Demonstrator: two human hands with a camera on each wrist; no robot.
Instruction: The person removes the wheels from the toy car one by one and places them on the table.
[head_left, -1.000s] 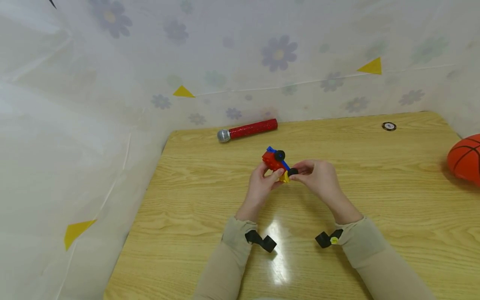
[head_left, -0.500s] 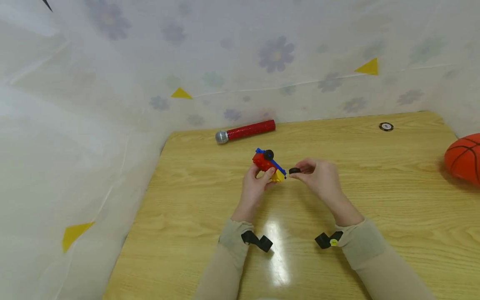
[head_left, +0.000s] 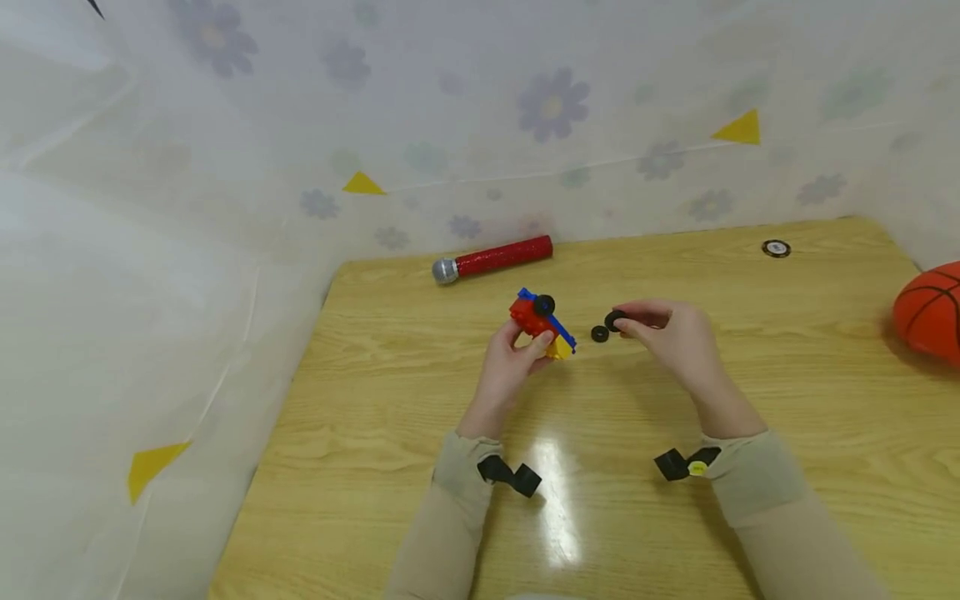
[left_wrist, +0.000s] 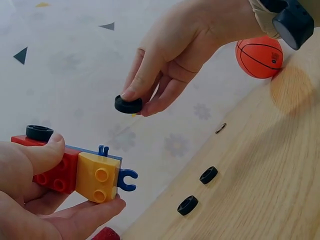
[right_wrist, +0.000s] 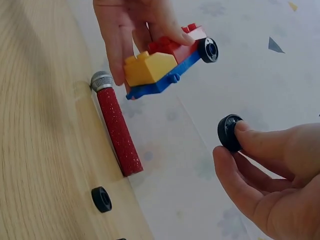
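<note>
My left hand [head_left: 534,340] grips a small brick car [head_left: 542,322] of red, yellow and blue bricks above the table; its thumb lies on the red brick [left_wrist: 52,167]. One black wheel [head_left: 543,305] sits on the car's far end. My right hand [head_left: 626,322] pinches a loose black wheel [left_wrist: 128,104] between thumb and fingertips, a short way right of the car and apart from it. The blue axle clip [left_wrist: 127,180] at the car's near end is bare. Two more black wheels [left_wrist: 208,175] [left_wrist: 187,205] lie on the table below the hands.
A red glitter microphone [head_left: 495,258] lies at the back of the wooden table [head_left: 420,467]. An orange basketball [head_left: 930,312] sits at the right edge, with a small dark disc [head_left: 776,248] at the back right. A flowered plastic sheet walls the left and back.
The black wheel that sat at the car's near end has come away in my right hand, which moved right. A loose wheel now shows on the table between the hands.
</note>
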